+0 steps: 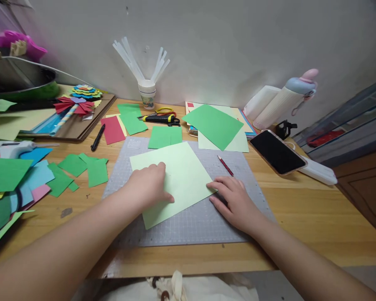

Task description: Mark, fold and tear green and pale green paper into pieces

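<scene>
A light green paper sheet (178, 175) lies tilted on a grey cutting mat (207, 225) in the middle of the wooden desk. My left hand (148, 184) rests flat on the sheet's left part, fingers together and pressing down. My right hand (233, 200) lies on the mat with its fingertips touching the sheet's right corner, fingers stretched out. Neither hand holds anything. A red pencil (225, 165) lies on the mat just beyond my right hand.
Green paper scraps (78, 169) lie left of the mat. Behind it are scissors (161, 118), a red sheet (113, 129), a black pen (97, 138), a darker green sheet (213, 125) and a cup of sticks (147, 94). A phone (277, 152) leans at the right; a glue gun (9, 148) lies at the left.
</scene>
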A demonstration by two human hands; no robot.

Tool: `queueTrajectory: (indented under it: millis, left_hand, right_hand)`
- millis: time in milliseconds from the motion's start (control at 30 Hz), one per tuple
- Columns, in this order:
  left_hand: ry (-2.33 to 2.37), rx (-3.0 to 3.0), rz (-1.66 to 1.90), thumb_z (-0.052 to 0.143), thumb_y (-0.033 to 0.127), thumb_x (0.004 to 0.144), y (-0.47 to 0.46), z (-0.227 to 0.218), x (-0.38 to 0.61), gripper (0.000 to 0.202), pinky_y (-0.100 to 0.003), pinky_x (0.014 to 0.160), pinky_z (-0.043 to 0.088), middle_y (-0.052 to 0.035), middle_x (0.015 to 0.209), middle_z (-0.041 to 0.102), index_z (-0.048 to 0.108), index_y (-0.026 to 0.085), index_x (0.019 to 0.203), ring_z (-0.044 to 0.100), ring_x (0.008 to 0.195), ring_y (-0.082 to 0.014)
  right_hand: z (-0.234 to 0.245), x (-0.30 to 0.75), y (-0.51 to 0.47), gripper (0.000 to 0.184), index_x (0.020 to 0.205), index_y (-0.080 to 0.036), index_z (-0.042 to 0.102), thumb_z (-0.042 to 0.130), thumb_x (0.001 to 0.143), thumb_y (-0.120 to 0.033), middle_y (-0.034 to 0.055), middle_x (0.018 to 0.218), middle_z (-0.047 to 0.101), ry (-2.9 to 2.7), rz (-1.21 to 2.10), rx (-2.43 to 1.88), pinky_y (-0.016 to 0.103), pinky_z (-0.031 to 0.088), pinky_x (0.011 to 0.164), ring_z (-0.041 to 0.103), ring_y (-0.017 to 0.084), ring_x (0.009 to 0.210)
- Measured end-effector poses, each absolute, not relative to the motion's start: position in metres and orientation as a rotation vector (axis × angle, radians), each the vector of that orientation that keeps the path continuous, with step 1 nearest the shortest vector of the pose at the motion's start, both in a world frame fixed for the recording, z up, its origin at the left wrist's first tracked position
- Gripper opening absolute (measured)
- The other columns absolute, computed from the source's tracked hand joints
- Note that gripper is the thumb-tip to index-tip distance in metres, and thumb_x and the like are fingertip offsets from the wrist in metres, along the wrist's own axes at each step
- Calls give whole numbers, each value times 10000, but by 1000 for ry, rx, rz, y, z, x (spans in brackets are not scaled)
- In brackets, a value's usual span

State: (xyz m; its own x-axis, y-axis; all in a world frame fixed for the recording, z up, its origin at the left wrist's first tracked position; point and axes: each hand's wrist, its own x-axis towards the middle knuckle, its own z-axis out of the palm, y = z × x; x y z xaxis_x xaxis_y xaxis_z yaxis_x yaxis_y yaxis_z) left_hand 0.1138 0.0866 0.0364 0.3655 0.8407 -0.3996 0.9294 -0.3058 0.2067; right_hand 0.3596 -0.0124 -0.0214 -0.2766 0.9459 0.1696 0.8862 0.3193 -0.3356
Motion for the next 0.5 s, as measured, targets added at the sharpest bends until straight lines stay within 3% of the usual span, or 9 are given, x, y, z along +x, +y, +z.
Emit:
queueTrajectory:
  millis: [267, 367, 500]
  left_hand:
    - [1310, 2081, -294, 643, 487, 669, 105, 45, 94, 304, -287, 587, 393, -32, 928, 709, 651, 248, 856, 640, 793, -241]
    - [1225, 1997, -266, 589, 468, 728, 109, 45, 81, 297, -268, 652, 425, 14, 941, 726, 679, 283, 942, 651, 847, -212]
    - [1202, 1828, -122, 519, 472, 770, 108, 43, 71, 327, -288, 785, 443, 9, 1011, 729, 707, 277, 953, 635, 953, -228]
  right_hand:
    - [-22, 361, -12, 279, 1217, -219, 508, 483, 947, -285, 110, 1217, 552, -2260, 236, -1656, 455, 363, 944, 481, 262, 1148]
    - [-23, 362, -12, 280, 1213, -218, 512, 487, 942, -283, 110, 1218, 554, -2261, 228, -1659, 456, 364, 943, 484, 266, 1146]
    - [-24, 362, -11, 295, 1223, -218, 510, 494, 937, -286, 113, 1226, 553, -2258, 226, -1660, 460, 364, 955, 484, 268, 1152]
